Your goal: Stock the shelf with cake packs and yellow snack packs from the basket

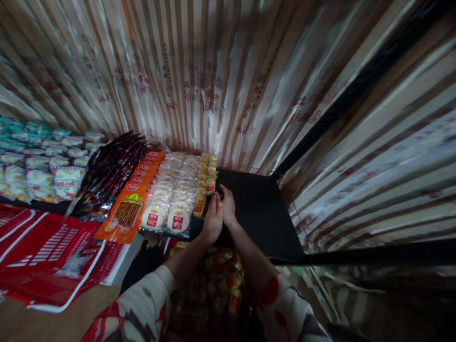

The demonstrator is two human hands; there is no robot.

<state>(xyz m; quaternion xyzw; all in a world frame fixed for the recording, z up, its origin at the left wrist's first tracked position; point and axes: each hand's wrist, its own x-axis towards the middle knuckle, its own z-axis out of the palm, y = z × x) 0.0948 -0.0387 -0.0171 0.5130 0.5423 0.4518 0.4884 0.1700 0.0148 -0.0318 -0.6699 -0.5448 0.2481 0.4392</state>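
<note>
My left hand (213,219) and my right hand (228,207) are pressed close side by side over the black shelf (261,213). Their fingers are held together and point away from me; anything between the palms is hidden. Just left of my fingertips stand two rows of small yellow-wrapped snack packs (200,202), the right row shorter at the front. Beside these lie two rows of clear-wrapped round white crackers (179,221) with red labels. Below my forearms, in shadow, is a heap of similar yellow and red snack packs (217,280).
Orange snack bags (124,209), dark glossy packets (110,166) and white snack packs (66,178) line the shelf leftward. A red bag with white straps (53,251) sits below. A black post (320,109) rises at right, before a striped plastic sheet (199,71).
</note>
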